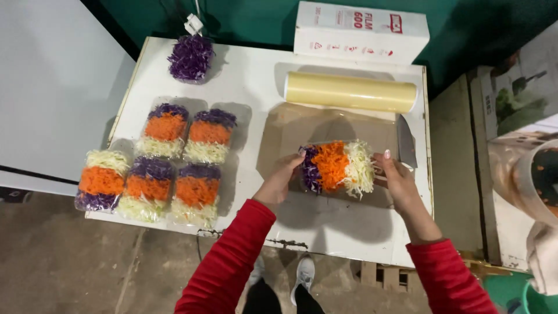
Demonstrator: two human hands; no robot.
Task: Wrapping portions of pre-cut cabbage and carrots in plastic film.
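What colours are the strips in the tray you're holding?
Purple, orange and pale white-green bands in the tray, seen in the head view.

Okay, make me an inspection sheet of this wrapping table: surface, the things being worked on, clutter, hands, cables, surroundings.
Surface: white table, film sheet spread under the hands.
Job's things: salad tray of purple, orange and pale shreds; film roll behind it; knife beside the right hand.
Clutter: five wrapped trays at left; loose purple cabbage pile; white film box.
Hands: left hand and right hand grip the tray's ends.
Cables: white plug at the back edge.
Surroundings: concrete floor, green wall, cartons at right.
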